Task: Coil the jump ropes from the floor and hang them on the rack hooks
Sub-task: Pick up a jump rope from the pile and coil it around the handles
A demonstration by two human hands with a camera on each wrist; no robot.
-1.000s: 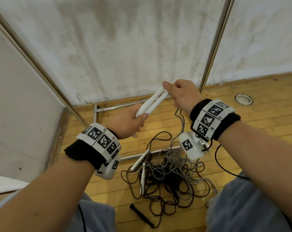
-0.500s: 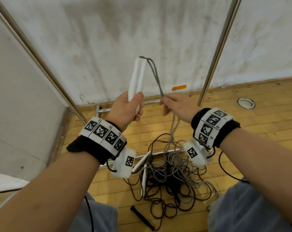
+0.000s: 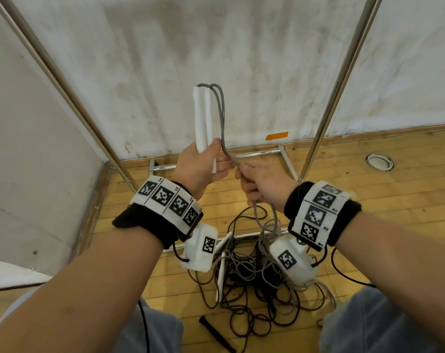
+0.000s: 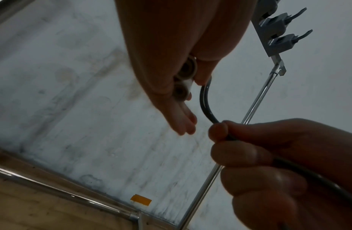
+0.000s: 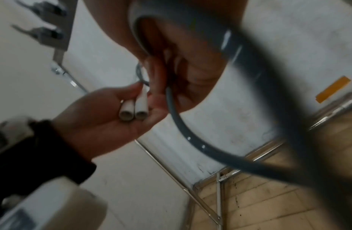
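My left hand (image 3: 201,164) grips two white jump-rope handles (image 3: 203,118) side by side, held upright in front of the wall. Their open ends show in the right wrist view (image 5: 133,112). A grey rope (image 3: 220,110) loops from the handle tops down to my right hand (image 3: 262,182), whose curled fingers hold both strands just right of the left hand. Below the right hand the grey rope (image 3: 266,220) runs down to a tangled pile of grey and dark ropes (image 3: 254,284) on the wooden floor. Rack hooks (image 4: 279,29) show on a grey bar at the top of the left wrist view.
Two slanting metal rack poles (image 3: 343,80) (image 3: 63,82) rise from a floor frame (image 3: 254,155) against the white wall. Another pair of white handles (image 3: 222,266) and a black handle (image 3: 213,332) lie in the pile. A round floor fitting (image 3: 379,161) sits at right. My knees flank the pile.
My left hand swung the white handles from a slant to upright and raised them. My right hand slid off the handle tips, down the grey rope, and now holds it beside the left hand.
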